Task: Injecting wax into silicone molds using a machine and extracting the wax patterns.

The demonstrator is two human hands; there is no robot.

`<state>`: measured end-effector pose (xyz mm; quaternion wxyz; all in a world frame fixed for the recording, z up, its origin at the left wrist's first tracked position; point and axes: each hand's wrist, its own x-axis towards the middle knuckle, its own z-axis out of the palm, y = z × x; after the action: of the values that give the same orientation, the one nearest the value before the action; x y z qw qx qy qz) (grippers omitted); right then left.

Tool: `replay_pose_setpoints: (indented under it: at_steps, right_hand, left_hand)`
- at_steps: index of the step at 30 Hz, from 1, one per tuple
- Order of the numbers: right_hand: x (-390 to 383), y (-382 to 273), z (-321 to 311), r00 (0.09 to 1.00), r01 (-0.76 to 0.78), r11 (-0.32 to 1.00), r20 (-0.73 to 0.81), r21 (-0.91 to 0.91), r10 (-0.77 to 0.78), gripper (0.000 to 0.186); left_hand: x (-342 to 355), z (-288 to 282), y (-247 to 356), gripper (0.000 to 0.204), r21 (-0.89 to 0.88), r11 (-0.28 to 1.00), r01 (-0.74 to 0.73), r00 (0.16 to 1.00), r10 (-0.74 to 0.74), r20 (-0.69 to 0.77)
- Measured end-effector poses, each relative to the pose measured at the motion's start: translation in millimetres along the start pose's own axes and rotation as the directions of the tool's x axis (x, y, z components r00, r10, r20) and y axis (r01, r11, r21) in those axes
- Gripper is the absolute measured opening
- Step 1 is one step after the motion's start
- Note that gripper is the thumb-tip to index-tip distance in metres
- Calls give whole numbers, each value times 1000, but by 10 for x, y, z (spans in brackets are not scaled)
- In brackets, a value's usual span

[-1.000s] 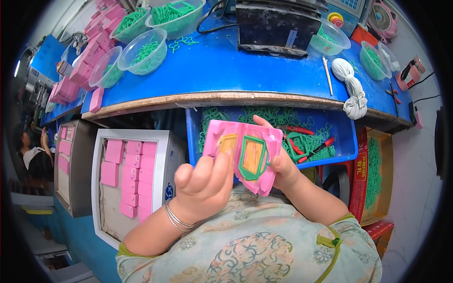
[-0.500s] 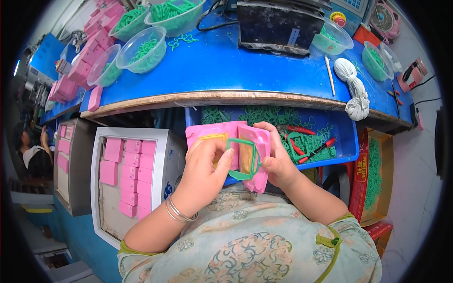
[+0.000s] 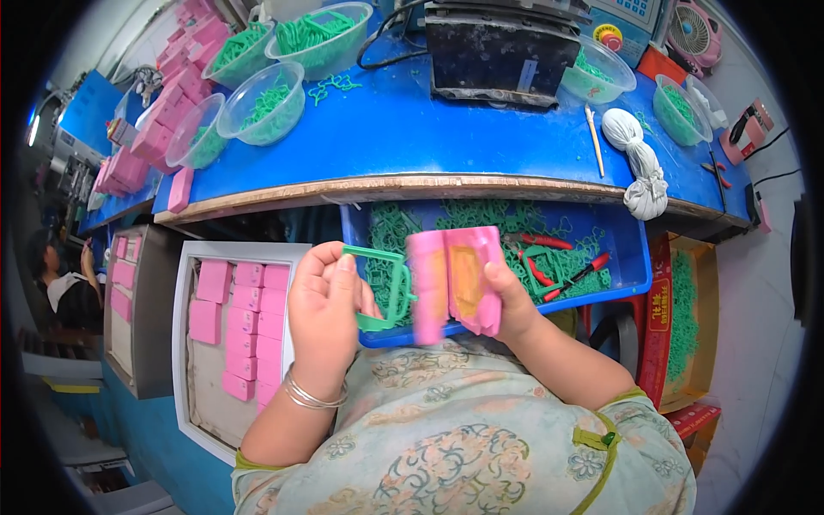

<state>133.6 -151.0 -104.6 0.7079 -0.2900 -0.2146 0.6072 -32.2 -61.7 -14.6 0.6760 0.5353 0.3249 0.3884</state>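
Across the top runs a blue worktop (image 3: 369, 129). Left of centre, the left hand (image 3: 324, 300) holds a green frame (image 3: 396, 292) in a closed pinch; at centre, the right hand (image 3: 515, 305) clasps an opened pink mould (image 3: 431, 287). Behind them sits a blue tray (image 3: 635, 249) of green pieces (image 3: 472, 212).

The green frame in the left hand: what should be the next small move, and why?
Probably lower the green frame into the blue tray: the left hand holds it outside the open pink mould in the right hand, seemingly over the tray's left end, where green pieces lie.
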Motion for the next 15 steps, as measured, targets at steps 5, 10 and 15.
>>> replay_pose_setpoints:
  at_steps: [5,10,15]
  right_hand:
    - [9,-132,30,1000,11,971,-15,237,-8,55]
    - [14,-110,55,999,-47,965,9,258,46,57]
    - [13,-134,42,999,-46,959,35,281,38,56]
  left_hand:
    - [105,-205,74,25,-692,500,521,853,-272,446]
    - [160,-161,-34,30,-641,381,666,709,-57,703]
    - [229,-96,-17,30,-648,409,642,749,-157,644]
